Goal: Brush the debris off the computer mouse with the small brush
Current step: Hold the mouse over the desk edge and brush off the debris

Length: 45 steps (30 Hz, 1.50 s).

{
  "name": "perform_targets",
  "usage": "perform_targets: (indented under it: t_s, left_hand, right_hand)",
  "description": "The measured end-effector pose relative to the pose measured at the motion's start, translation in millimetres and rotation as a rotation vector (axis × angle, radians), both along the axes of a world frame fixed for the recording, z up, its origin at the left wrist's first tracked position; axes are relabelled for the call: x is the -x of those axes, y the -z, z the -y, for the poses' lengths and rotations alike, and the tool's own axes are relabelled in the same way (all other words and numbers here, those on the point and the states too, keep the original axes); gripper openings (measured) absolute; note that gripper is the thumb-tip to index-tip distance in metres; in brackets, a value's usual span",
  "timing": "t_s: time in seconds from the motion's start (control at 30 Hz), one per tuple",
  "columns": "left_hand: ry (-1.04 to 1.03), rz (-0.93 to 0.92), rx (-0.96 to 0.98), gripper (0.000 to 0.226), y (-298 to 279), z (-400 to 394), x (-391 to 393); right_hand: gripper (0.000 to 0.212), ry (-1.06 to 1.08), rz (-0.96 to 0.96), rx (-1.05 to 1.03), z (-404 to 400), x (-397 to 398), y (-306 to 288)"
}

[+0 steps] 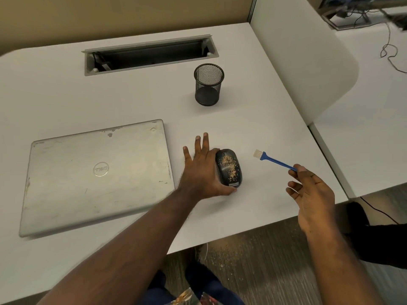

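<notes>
Right hand (308, 190): lower right, pinching the brush (274, 160) handle end, bristles raised toward the mouse, apart from it.
Left hand (201, 170): centre, fingers straight, thumb curled round the mouse's near end.
Mouse (229, 168): on desk (264, 133), speckled with debris.
Laptop (97, 175): left, closed.
Cup (208, 84): upper centre, upright.

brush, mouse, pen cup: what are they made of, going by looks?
Brush: blue handle looks like moulded plastic, flat and evenly coloured; pale bristles, probably synthetic, too small to tell.
Mouse: dark, smooth, slightly glossy shell, likely plastic; tan debris lies on top.
Pen cup: black wire mesh, see-through walls with a solid rim, apparently painted metal.
</notes>
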<state>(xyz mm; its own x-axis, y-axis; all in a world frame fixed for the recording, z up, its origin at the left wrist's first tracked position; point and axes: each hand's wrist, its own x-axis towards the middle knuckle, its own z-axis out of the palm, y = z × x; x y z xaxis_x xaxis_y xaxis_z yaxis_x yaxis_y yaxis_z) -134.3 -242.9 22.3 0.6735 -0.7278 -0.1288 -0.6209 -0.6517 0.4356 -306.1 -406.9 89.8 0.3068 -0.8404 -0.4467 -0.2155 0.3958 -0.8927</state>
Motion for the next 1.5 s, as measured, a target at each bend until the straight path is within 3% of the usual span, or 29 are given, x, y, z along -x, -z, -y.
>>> perform_targets:
  t_s: [0.97,1.5]
  left_hand:
    - [0.094,0.035,0.071,0.124,-77.4,-128.6,92.9]
    - [0.113,0.049,0.007,0.129,-97.0,-132.8,156.7]
  right_hand:
    - [0.019,0.011,0.132,0.048,-141.9,105.1,-42.3]
    - [0.011,-0.207,0.056,0.4,-124.6,164.3,-68.8]
